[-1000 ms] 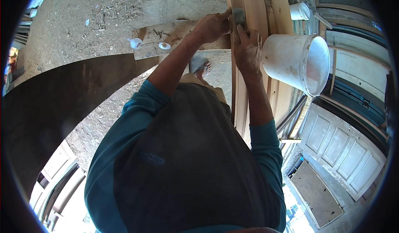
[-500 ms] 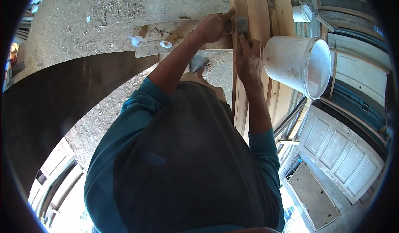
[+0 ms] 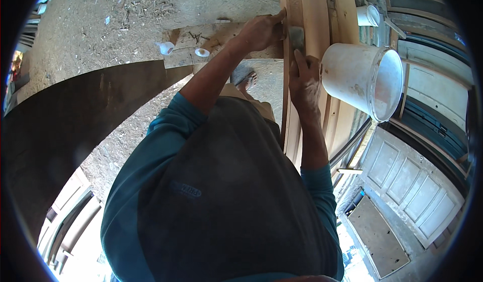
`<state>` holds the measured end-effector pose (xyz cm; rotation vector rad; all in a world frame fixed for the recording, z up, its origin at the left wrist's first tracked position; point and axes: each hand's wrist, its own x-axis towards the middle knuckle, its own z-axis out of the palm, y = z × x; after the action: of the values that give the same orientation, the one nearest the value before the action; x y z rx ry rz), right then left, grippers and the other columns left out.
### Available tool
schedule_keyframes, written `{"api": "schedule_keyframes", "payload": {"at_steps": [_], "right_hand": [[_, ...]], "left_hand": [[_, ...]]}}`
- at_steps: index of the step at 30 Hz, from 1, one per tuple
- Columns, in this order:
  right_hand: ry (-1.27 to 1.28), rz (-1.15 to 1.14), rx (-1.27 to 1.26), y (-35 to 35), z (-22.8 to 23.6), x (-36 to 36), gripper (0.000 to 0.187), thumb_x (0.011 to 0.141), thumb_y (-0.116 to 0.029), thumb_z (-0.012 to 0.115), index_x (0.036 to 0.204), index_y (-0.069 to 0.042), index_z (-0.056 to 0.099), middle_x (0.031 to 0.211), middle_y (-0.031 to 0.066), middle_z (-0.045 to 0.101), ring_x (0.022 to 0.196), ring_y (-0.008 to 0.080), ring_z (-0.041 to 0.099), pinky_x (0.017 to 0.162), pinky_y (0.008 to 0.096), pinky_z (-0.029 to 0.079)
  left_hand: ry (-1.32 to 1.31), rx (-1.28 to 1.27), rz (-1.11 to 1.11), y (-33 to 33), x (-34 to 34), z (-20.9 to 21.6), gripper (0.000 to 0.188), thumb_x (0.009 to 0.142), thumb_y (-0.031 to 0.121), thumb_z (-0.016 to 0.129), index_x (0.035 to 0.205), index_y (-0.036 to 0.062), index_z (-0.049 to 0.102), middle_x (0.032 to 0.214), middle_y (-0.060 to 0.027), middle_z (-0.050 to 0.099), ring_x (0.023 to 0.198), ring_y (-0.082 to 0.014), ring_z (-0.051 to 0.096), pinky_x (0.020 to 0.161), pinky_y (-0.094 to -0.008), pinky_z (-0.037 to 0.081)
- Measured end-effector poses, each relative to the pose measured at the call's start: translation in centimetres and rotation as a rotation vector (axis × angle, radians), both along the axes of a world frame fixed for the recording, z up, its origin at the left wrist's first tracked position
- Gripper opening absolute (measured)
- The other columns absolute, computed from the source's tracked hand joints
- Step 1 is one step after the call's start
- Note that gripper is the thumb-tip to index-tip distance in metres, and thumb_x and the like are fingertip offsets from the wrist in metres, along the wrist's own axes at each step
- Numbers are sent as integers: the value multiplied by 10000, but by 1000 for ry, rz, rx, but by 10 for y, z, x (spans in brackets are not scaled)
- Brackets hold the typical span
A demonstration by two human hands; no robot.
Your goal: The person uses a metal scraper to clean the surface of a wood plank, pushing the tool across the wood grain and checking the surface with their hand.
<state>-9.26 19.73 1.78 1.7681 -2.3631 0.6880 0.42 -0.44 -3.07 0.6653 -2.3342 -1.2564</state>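
Observation:
A long wooden plank runs away from me on the right side. My left hand is closed at its left edge, thumb and fingers gripping the wood. In my right hand is a putty knife, its flat grey blade pointing away from me and lying against the plank's face. The index finger stretches along the tool toward the blade, and the palm hides the handle. A white plastic bucket lies tipped or leans just right of that hand, its mouth facing right.
A low board with a white cup and a small round lid is to the left. A dark curved sheet spans the left side. Farther right are a smaller bucket and a panelled door. Shavings litter the floor.
My right hand and the putty knife have slid a little toward me along the plank. My left hand keeps its hold on the plank's edge.

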Motion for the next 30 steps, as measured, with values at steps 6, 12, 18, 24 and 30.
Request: {"api": "schedule_keyframes", "payload": {"at_steps": [6,12,18,24,30], "right_hand": [[20,10,20,-20,6,-5,377,906,-9,762,1283,-20,752,1098,200,603,1006,380,635,875,497,562],[-19,2,3,10,7,5,383,900,9,752,1282,-20,744,1088,196,600,1004,376,636,853,501,560],[3,22,-15,-22,5,-6,385,902,19,745,1285,-24,738,1077,195,594,967,378,641,844,502,558],[-46,-3,1,6,4,1,359,917,-22,745,1276,-38,742,1079,184,606,946,376,650,825,498,564],[22,-39,14,-35,15,-9,311,951,-19,735,1260,-27,771,1075,205,631,963,368,670,828,485,572]], "left_hand": [[33,49,-20,-5,-2,-14,753,933,325,761,1558,0,495,987,-263,758,984,-453,738,865,-537,566],[-27,-5,-36,-2,1,-6,776,928,325,767,1560,-23,483,1083,-264,756,1028,-457,731,894,-540,559],[12,110,-44,-6,0,-11,777,922,326,780,1572,14,491,1067,-266,756,1025,-462,731,903,-539,561],[-39,2,-6,-2,-1,-3,774,920,309,762,1582,13,490,1059,-248,770,1034,-433,740,906,-528,569],[-52,45,-7,-5,0,-10,766,917,325,756,1567,4,509,1061,-241,770,1019,-434,744,898,-532,565]]}}
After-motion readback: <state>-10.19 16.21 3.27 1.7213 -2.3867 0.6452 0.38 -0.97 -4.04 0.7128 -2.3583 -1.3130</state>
